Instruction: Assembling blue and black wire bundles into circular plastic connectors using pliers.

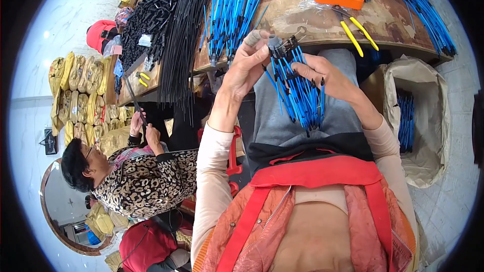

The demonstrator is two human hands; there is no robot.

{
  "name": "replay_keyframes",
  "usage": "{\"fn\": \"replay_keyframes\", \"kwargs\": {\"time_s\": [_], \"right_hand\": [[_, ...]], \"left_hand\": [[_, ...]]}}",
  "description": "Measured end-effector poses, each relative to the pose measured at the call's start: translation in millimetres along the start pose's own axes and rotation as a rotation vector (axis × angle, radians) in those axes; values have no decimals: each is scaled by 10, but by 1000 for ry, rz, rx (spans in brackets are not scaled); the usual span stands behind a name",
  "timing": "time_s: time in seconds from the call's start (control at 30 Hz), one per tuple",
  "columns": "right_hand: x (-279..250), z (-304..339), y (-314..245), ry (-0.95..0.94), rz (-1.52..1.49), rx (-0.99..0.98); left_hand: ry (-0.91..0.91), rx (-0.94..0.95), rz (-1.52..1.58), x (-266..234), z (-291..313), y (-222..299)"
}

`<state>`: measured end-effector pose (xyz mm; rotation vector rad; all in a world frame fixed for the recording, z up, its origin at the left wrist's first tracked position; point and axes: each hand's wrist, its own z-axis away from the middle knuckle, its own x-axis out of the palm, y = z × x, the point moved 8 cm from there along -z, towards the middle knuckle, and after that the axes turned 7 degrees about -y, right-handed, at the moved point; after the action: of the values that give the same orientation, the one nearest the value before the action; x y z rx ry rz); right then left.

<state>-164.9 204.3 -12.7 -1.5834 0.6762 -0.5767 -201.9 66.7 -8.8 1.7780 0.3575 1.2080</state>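
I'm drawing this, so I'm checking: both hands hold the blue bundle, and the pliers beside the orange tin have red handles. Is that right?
Almost: the pliers beside the orange tin have yellow handles, not red, as the head view shows. The left hand and right hand do hold the blue bundle.

**Bright Light, Bent Edges**

Even, whitish light fills the view, its source out of sight. Glare spots dot the pale wall [36, 50]; clear plastic [313, 4] glints on the table [398, 29], with shadow beneath its edge. Blue rods [301, 93] look fairly sharp; straight lines bow toward the dark, blue-fringed rim.
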Motion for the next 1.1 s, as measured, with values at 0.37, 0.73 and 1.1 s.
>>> {"fn": "replay_keyframes", "kwargs": {"time_s": [0.37,0.73,1.1], "right_hand": [[-112,-57,236,63,117,58],[-35,6,172,39,43,132],[88,179,9,23,109,53]], "left_hand": [[316,-128,-124,-202,57,-157],[332,-77,-1285,423,216,363],[346,-75,-806,597,423,186]]}}
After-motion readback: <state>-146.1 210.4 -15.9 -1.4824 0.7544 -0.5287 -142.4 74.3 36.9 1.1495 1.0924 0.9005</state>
